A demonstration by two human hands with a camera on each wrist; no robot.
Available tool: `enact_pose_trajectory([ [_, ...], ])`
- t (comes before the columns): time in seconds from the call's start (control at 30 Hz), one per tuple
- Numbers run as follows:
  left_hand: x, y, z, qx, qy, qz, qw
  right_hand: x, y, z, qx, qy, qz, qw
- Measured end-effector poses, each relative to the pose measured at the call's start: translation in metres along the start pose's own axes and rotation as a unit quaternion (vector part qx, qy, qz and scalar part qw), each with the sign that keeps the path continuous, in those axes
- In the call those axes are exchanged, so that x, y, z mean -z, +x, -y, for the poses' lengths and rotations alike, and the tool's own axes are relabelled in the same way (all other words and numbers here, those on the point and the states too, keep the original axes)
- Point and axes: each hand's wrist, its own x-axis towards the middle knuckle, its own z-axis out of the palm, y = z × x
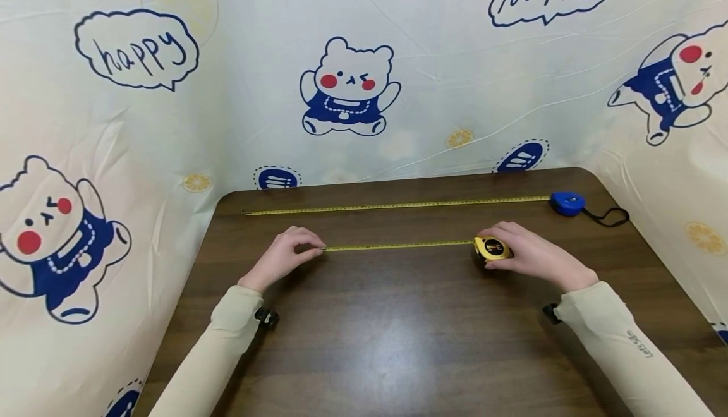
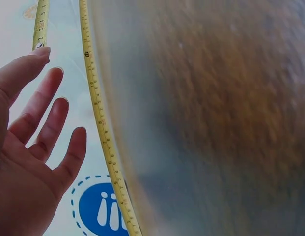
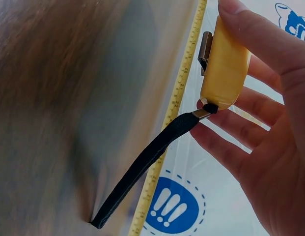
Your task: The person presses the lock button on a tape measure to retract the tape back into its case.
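Note:
My right hand grips a yellow tape measure by its case; in the right wrist view a black strap hangs from the case. A yellow blade runs from it leftward across the table. Its free end is pinched between the thumb and forefinger of my left hand; the other left fingers are spread in the left wrist view. Behind it lies a blue tape measure with its own blade pulled out to the left, roughly parallel, touched by neither hand.
The brown wooden table has rounded back corners. A printed cloth with bears and lettering hangs around its back and sides. The blue tape measure's black cord lies near the table's right edge.

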Motion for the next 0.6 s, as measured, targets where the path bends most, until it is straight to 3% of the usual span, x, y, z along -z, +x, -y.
enact_pose_trajectory([
  [0.6,-0.009,0.009,-0.009,-0.004,-0.012,0.005,0.9999,-0.003,0.01,0.011,0.026,0.001,-0.012,0.9996],
])
